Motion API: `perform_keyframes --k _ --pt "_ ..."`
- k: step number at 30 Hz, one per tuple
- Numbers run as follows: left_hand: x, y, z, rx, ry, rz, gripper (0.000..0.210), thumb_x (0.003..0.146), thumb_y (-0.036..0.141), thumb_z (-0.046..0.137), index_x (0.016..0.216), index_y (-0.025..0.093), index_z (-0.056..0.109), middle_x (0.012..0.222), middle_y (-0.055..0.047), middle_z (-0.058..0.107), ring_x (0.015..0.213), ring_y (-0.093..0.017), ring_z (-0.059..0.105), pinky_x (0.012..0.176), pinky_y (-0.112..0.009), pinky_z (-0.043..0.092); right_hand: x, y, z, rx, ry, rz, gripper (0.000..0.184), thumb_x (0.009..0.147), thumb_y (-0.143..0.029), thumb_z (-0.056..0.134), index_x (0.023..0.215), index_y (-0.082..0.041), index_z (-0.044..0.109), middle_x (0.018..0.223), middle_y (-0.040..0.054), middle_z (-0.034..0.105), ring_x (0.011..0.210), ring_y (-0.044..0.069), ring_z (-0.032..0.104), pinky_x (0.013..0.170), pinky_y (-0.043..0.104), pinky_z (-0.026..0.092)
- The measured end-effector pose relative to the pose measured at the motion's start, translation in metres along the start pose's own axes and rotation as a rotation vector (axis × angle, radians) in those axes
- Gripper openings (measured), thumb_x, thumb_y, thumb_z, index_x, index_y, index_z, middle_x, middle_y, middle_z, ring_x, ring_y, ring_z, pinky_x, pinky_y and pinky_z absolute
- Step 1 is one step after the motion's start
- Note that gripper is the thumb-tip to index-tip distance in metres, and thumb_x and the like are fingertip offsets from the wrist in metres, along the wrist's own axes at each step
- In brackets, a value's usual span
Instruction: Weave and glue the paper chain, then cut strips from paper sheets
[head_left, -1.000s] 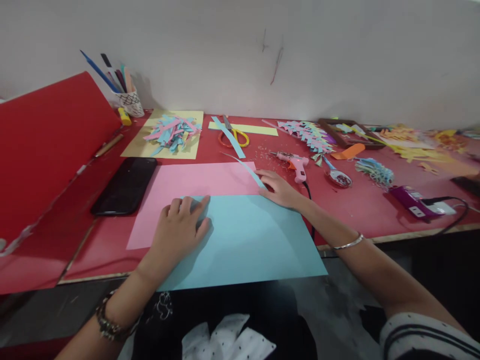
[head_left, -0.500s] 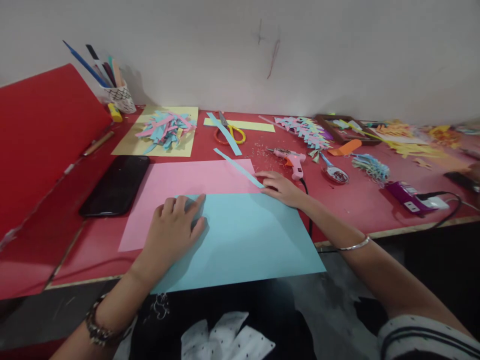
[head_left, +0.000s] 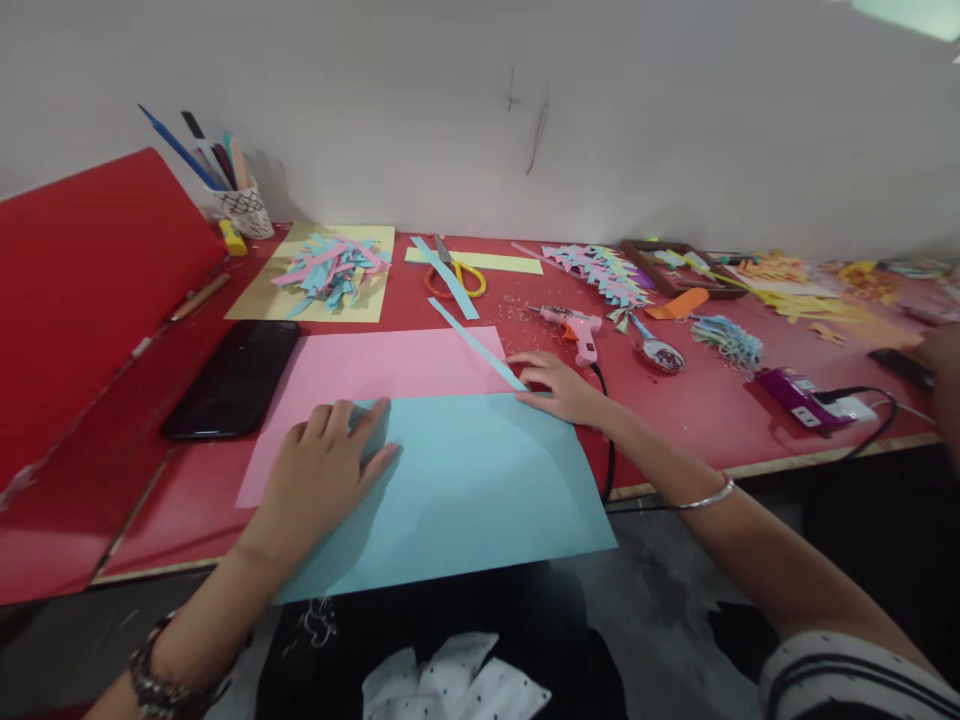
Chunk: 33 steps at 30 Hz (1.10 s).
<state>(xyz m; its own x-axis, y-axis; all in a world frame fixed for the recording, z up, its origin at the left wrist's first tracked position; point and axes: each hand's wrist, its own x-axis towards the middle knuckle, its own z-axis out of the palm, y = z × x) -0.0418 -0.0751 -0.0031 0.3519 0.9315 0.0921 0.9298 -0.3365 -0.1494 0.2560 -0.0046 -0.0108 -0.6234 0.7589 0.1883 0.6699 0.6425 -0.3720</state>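
Observation:
A light blue paper sheet (head_left: 465, 490) overlaps a pink sheet (head_left: 397, 358) and hangs over the table's front edge. My left hand (head_left: 330, 460) lies on the blue sheet's left part, thumb and index finger stretched apart. At its upper right corner rests my right hand (head_left: 559, 388), thumb on the sheet and fingers spread on the pink paper and red table. Close to those fingertips ends a narrow blue strip (head_left: 472, 340), lying slantwise across the pink sheet. Scissors (head_left: 457, 275) with red and yellow handles lie behind, partly under another blue strip (head_left: 448, 285).
A black phone (head_left: 234, 380) lies left of the papers. Cut paper pieces (head_left: 334, 268) are heaped on a yellow sheet (head_left: 247, 300). Right of the papers sit a pink glue gun (head_left: 574, 328) with its cord, a spoon (head_left: 661, 352) and a purple power adapter (head_left: 802, 400).
The blue sheet has slid a little left over the pink one, along with my left hand. My right hand stays near the strip's end. The camera view has shifted slightly.

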Motion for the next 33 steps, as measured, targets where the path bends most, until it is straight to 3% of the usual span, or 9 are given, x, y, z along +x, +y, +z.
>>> perform_keyframes --k 6,11,20,26,33 --pt "-0.008 -0.009 0.007 -0.005 0.033 -0.021 0.047 0.086 0.038 0.034 0.124 0.015 0.048 0.097 -0.015 0.056 0.091 -0.029 0.052 0.070 -0.039 0.043 0.004 -0.015 0.010 -0.134 0.092 0.077 0.020 0.082 -0.035 0.051 0.070 -0.019 0.049 0.085 0.0059 0.055 0.083 0.019 0.049 0.076 0.035 0.035" --pt "-0.009 -0.014 0.012 0.050 0.025 -0.013 0.047 0.087 0.040 0.032 0.126 0.016 0.046 0.098 -0.014 0.055 0.091 -0.028 0.051 0.070 -0.037 0.043 0.007 -0.010 0.013 -0.093 0.015 0.048 0.025 0.086 -0.031 0.044 0.065 -0.018 0.047 0.067 0.0004 0.048 0.067 0.014 0.046 0.066 0.028 0.029" --pt "-0.010 -0.017 0.017 0.017 0.050 -0.016 0.048 0.087 0.041 0.032 0.126 0.018 0.046 0.099 -0.014 0.055 0.092 -0.028 0.050 0.072 -0.038 0.043 0.020 0.008 0.006 0.003 -0.082 -0.040 0.029 0.087 -0.031 0.041 0.061 -0.019 0.040 0.061 -0.0020 0.042 0.058 0.011 0.039 0.057 0.023 0.028" --pt "-0.010 -0.015 0.014 0.025 0.027 -0.038 0.048 0.087 0.041 0.030 0.126 0.018 0.046 0.098 -0.014 0.055 0.090 -0.029 0.050 0.070 -0.038 0.043 0.023 0.013 0.005 -0.027 -0.014 0.036 0.029 0.085 -0.028 0.040 0.058 -0.020 0.032 0.059 -0.0024 0.038 0.058 0.011 0.038 0.057 0.024 0.028" --pt "-0.010 -0.016 0.017 0.011 0.037 -0.042 0.048 0.087 0.041 0.031 0.125 0.018 0.047 0.098 -0.013 0.056 0.090 -0.028 0.051 0.071 -0.038 0.044 0.006 0.008 -0.002 0.071 0.036 0.011 0.024 0.082 -0.037 0.047 0.066 -0.020 0.042 0.069 0.0002 0.046 0.065 0.013 0.043 0.062 0.026 0.035"
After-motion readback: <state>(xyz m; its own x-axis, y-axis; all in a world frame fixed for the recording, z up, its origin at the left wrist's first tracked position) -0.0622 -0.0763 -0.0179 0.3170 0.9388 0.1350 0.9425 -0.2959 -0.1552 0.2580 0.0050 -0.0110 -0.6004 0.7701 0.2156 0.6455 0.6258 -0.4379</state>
